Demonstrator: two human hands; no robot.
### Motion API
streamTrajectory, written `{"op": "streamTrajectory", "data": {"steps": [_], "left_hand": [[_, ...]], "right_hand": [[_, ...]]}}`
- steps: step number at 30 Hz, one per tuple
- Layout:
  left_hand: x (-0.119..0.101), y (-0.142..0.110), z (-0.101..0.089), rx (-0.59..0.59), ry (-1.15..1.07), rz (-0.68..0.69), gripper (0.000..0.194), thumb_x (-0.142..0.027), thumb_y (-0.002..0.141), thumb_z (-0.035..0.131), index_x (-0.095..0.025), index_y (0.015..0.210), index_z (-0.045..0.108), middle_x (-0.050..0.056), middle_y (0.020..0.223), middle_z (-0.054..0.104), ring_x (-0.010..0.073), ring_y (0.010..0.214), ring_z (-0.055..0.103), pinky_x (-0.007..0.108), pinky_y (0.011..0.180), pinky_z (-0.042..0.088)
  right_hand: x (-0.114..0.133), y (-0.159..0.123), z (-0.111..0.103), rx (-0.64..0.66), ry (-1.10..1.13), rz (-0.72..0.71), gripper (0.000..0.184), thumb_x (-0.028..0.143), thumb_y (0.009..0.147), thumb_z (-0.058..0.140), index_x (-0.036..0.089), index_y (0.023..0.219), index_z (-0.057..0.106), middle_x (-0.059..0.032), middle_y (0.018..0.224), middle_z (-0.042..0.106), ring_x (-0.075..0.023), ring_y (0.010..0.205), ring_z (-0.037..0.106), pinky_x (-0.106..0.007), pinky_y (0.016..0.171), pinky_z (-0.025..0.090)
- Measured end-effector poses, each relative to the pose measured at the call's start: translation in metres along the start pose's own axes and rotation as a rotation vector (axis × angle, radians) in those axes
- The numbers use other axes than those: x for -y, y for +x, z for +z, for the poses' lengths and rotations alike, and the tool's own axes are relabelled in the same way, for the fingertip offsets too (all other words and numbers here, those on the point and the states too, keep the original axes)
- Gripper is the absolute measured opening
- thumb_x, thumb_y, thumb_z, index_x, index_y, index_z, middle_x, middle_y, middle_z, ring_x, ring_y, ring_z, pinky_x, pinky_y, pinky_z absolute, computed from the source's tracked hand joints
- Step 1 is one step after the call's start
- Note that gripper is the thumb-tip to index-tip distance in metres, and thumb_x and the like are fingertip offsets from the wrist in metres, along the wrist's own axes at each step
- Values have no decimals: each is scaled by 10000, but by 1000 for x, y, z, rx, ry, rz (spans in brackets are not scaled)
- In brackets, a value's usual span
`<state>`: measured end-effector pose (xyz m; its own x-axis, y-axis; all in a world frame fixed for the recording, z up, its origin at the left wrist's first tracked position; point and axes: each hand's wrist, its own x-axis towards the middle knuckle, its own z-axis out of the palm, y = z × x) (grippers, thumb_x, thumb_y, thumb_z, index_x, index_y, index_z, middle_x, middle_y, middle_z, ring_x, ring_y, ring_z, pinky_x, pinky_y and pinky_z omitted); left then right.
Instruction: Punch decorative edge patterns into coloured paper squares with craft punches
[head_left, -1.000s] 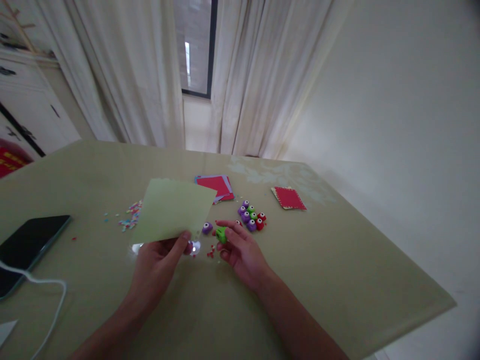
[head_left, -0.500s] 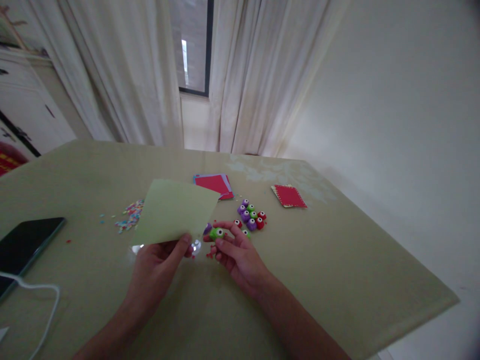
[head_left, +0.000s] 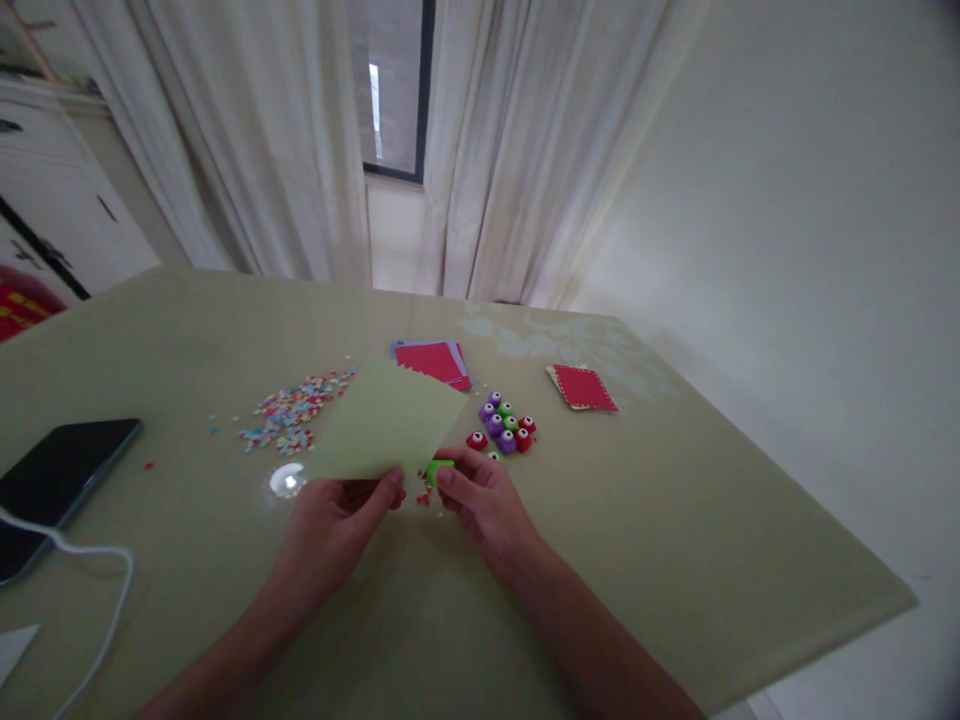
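My left hand (head_left: 341,515) pinches the lower edge of a pale yellow-green sheet of paper (head_left: 386,425), held tilted above the table. Small notches show along the paper's far edge. In my right hand (head_left: 487,500) a small green paper punch (head_left: 439,470) is gripped between thumb and fingers, right at the sheet's lower right corner. Whether the corner sits inside its slot I cannot tell. Just behind the right hand lies a red punch (head_left: 477,440), close to a cluster of purple, green and red punches (head_left: 508,422) with eye-like tops. Red paper bits (head_left: 424,497) lie below the corner.
Coloured confetti (head_left: 296,410) is spread left of the sheet. Behind it lies a stack of red and lilac paper (head_left: 435,362); farther right, a red card with a patterned edge (head_left: 583,388). A phone (head_left: 67,490) and a white cable (head_left: 112,600) occupy the left side.
The green punch has turned, hiding its eye, and moved to the paper's corner. The sheet has shifted right and tilted flatter, uncovering more confetti and a bright glare spot on the table.
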<state>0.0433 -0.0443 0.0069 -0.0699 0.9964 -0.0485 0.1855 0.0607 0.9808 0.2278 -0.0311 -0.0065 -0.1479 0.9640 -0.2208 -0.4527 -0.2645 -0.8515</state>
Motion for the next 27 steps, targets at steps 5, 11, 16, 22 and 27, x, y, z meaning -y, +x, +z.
{"op": "streamTrajectory", "data": {"steps": [5,11,16,22,27], "left_hand": [[4,1,1,27,-10,11,311,-499,786,768,-198,719,813,70,706,836,259,663,806,289,610,622],[11,0,1,91,16,31,332,-502,804,769,-193,692,813,88,716,838,263,642,797,291,577,604],[5,-3,6,104,-85,19,270,-470,783,798,-205,733,799,64,709,835,270,676,811,303,612,632],[5,-3,6,117,-61,21,288,-479,815,781,-198,759,814,83,737,844,275,695,819,314,634,640],[7,-2,5,117,-23,22,298,-485,816,774,-203,731,817,83,721,841,279,681,817,311,611,629]], "right_hand": [[-1,1,1,12,28,-17,482,379,570,1037,210,955,802,13,842,797,-108,658,642,-236,645,476],[0,1,0,-46,46,-35,480,392,578,1037,194,919,764,16,808,773,-107,668,649,-227,653,492],[1,1,0,-57,46,-14,472,373,576,1037,197,903,745,-5,845,794,-131,690,684,-245,665,522],[-1,2,0,-24,32,-35,439,396,599,1022,182,907,794,-17,809,788,-134,651,666,-260,655,536],[-1,2,0,-6,0,-27,433,430,618,1013,174,909,820,-30,805,790,-134,652,663,-249,634,535]]}}
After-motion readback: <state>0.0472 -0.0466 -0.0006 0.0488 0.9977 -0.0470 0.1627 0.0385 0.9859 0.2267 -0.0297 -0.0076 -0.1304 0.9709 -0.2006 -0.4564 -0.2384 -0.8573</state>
